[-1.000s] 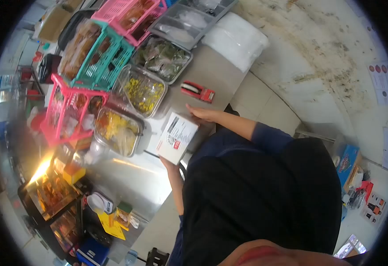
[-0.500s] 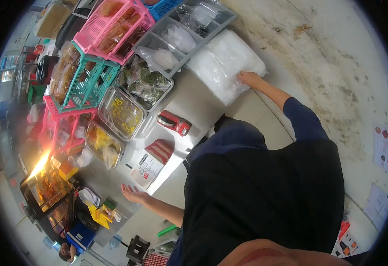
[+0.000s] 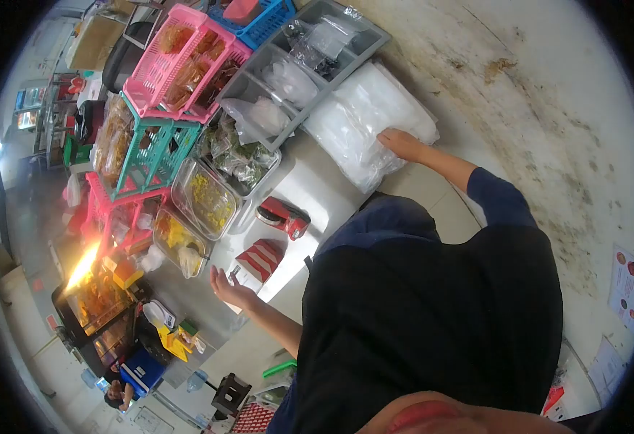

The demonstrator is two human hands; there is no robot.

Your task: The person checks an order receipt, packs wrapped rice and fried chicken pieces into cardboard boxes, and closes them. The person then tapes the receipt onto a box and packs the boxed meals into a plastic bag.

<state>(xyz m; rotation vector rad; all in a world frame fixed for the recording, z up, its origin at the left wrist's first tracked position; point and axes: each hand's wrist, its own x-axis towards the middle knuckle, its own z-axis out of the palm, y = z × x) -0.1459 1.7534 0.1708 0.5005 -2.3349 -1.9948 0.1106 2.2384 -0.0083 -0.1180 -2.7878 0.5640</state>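
My right hand is closed on the near side of a stack of clear plastic bags, whose top layer is rumpled; the fingertips are partly hidden. My left hand is in the air with its fingers spread and nothing in them. It overlaps the edge of a red-and-white striped packet on the steel counter. A red-and-black object, whose kind I cannot make out, lies just beyond that packet.
Beside the bags is a grey divided tray holding plastic packets. Trays of greens and yellow pieces follow. Pink and green baskets stand behind. A lit food case and another person are farther off.
My right hand has shifted slightly left over the bags, and their top layer is more rumpled. My left hand has moved up and right, closer to the striped packet. The view has shifted slightly.
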